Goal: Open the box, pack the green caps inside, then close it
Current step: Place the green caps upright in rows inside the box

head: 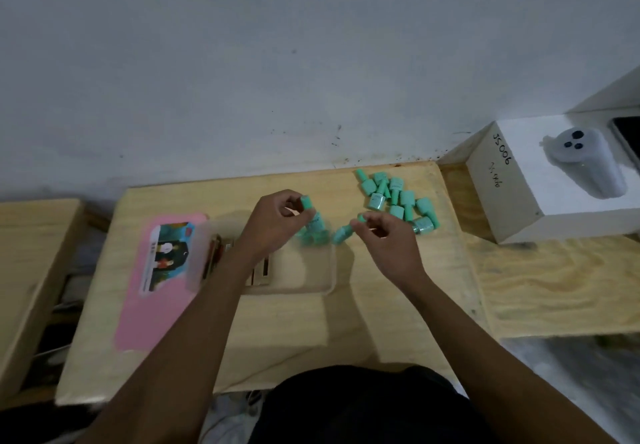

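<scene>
A clear plastic box (323, 282) stands open in the middle of the wooden table, its pink lid (152, 308) lying flat to the left. My left hand (273, 225) hovers over the box's far right corner and pinches a green cap (306, 203) between thumb and fingers. A few green caps (315, 234) lie blurred in that corner of the box. My right hand (384, 239) pinches another green cap (344, 234) just right of the box's corner. A pile of several green caps (398, 201) lies on the table beyond my right hand.
A white carton (502, 198) with handwriting stands at the right, with a pale fuzzy object (585, 163) on top. Some brown items (259, 272) lie in the box under my left wrist. A second wooden surface (31, 243) sits at the left, and the wall is right behind the table.
</scene>
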A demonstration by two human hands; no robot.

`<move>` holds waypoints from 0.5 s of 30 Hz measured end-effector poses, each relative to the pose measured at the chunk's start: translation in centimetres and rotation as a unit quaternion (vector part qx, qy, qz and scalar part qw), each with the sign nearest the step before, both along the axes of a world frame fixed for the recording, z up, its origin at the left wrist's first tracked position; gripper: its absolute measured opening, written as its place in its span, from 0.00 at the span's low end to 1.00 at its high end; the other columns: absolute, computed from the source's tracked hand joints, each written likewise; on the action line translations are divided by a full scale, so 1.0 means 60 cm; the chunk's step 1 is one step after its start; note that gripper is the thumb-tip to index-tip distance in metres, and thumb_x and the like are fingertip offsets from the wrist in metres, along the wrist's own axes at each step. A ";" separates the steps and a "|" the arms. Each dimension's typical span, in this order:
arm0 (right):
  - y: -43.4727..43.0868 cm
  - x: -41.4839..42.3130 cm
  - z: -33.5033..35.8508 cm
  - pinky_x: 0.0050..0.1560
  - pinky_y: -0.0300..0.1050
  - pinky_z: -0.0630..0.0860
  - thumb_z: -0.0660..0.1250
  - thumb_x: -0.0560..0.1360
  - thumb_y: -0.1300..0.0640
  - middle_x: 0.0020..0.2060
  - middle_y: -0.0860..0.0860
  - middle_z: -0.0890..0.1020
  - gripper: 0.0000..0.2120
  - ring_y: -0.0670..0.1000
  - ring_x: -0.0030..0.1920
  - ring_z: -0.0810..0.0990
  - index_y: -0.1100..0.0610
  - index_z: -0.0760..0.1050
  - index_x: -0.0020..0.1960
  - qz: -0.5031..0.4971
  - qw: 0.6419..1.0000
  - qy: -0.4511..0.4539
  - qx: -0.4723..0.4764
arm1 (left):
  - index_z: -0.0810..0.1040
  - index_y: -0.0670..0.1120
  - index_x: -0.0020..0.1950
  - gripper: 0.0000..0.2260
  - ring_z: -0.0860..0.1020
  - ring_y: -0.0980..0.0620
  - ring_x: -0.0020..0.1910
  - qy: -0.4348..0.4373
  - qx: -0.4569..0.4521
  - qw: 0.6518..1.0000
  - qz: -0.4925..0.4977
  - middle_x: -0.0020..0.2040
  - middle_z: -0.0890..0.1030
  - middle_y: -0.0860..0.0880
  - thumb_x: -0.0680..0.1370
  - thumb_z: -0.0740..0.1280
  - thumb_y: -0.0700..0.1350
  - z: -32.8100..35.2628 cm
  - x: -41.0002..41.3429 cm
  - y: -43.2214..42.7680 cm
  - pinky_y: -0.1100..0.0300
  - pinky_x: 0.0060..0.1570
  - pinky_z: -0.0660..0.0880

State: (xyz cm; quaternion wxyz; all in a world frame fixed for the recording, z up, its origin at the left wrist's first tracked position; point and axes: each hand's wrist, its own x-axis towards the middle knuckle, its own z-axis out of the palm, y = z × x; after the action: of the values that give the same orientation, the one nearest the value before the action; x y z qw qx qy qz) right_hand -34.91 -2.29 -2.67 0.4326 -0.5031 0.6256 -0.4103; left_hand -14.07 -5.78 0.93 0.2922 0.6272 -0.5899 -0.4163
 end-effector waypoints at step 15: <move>-0.020 0.089 -0.080 0.40 0.43 0.73 0.72 0.70 0.45 0.50 0.46 0.78 0.11 0.49 0.53 0.75 0.50 0.83 0.48 0.078 0.918 0.385 -0.064 | 0.81 0.45 0.46 0.07 0.77 0.59 0.36 -0.055 -0.001 0.996 0.071 0.40 0.82 0.51 0.71 0.75 0.45 -0.100 0.034 0.049 0.65 0.38 0.73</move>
State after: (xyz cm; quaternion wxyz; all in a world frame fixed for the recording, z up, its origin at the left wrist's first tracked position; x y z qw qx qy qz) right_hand -29.55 -3.52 -7.46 0.1563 -0.6962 0.6746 -0.1893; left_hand -12.01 -2.87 -5.06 0.2885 0.6893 -0.5592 -0.3590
